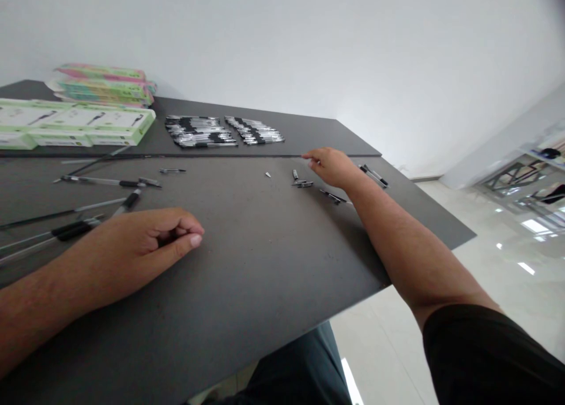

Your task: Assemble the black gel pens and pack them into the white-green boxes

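My left hand (148, 240) rests on the grey table, thumb and fingertips drawn together, nothing visible in the hollow between them. Beside its back and wrist lie loose pen parts: clear barrels with black grips (73, 231) and thin dark refills (37, 219). My right hand (331, 166) reaches over the far part of the table with its index finger stretched out and no object seen in it. Just below its fingers lie small pen caps (303, 184), and a small pale pen tip (268, 174) is to their left. More black-and-clear pen pieces (331, 196) lie under my right forearm.
Two rows of pens (200, 132) lie on the raised back strip of the table (309, 131). Green-and-white boxes (92, 122) stand at the back left, with a stack of colourful packs (106, 86) behind. More pen parts (375, 176) lie near the right edge. A white wall closes off the back.
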`<state>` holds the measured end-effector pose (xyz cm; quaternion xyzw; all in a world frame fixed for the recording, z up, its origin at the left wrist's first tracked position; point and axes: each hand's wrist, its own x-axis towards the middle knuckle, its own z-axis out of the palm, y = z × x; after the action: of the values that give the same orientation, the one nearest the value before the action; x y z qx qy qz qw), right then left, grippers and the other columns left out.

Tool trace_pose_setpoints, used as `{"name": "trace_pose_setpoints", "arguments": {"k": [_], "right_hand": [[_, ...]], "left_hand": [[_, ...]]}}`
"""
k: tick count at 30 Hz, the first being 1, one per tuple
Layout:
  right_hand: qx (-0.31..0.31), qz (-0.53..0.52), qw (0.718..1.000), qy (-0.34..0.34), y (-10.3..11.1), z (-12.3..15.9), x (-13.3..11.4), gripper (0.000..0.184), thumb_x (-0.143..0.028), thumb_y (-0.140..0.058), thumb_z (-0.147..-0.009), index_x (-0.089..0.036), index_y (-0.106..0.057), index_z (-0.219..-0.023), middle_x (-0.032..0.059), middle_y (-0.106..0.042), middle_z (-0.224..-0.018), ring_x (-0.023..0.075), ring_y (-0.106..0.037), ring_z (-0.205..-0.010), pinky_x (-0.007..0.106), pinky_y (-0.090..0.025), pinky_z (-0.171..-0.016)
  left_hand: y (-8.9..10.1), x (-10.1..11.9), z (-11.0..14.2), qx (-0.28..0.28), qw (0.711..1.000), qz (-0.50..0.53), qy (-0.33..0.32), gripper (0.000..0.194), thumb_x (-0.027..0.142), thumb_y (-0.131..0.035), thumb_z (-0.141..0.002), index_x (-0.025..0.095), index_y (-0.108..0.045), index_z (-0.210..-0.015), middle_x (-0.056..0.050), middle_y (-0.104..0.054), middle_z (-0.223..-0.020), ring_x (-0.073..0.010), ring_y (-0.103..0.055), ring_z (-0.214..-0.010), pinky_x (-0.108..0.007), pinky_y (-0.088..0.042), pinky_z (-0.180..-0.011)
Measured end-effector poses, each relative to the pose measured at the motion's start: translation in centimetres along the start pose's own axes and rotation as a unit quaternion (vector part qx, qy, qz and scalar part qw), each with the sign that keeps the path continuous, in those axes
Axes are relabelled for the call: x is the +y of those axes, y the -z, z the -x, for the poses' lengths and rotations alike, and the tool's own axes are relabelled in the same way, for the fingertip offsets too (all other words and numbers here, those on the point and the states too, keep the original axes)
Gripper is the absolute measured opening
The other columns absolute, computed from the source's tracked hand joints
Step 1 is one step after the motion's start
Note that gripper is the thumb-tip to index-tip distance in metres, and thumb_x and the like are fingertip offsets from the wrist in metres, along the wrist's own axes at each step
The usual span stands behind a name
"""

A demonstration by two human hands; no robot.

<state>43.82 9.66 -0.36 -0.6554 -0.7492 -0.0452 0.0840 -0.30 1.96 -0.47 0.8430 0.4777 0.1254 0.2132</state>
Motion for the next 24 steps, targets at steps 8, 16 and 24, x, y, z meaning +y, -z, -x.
{"name": "trace_pose_setpoints", "arguments": {"k": [8, 16, 24], "right_hand": [[0.016, 0.074, 0.968, -0.239, -0.5, 1.6, 11.5, 0.045, -0.018, -0.065, -0.102, -0.02, -0.084, -0.143, 0.0166, -0.086, -0.136, 0.0343, -0.081, -0.126, 0.046, -0.062, -0.112], [0.002, 0.083, 0.968, -0.237, -2.4, 0.7, 12.2, 0.047, -0.02, -0.063, -0.105, -0.021, -0.083, -0.147, 0.0164, -0.081, -0.148, 0.0358, -0.075, -0.139, 0.05, -0.055, -0.123], [-0.034, 0.084, 0.969, -0.232, -2.0, 0.5, 11.5, 0.041, -0.019, -0.068, -0.098, -0.029, -0.091, -0.13, 0.0086, -0.09, -0.126, 0.031, -0.082, -0.119, 0.04, -0.062, -0.108]], "left_hand": [[0.1, 0.2, 0.1, -0.004, 1.0, -0.011, -0.001, 0.036, 0.056, -0.057, -0.1, 0.029, -0.081, -0.102, 0.002, -0.086, -0.098, -0.0257, -0.076, -0.094, -0.032, -0.046, -0.086], [0.2, 0.5, 0.2, -0.004, 1.0, -0.011, 0.001, 0.034, 0.054, -0.058, -0.099, 0.029, -0.081, -0.102, 0.002, -0.086, -0.098, -0.0252, -0.076, -0.094, -0.032, -0.046, -0.086], [0.0, -1.0, -0.4, -0.04, 0.999, -0.022, -0.015, 0.038, 0.06, -0.059, -0.097, 0.03, -0.082, -0.104, 0.001, -0.086, -0.1, -0.0268, -0.077, -0.094, -0.033, -0.047, -0.084]]}}
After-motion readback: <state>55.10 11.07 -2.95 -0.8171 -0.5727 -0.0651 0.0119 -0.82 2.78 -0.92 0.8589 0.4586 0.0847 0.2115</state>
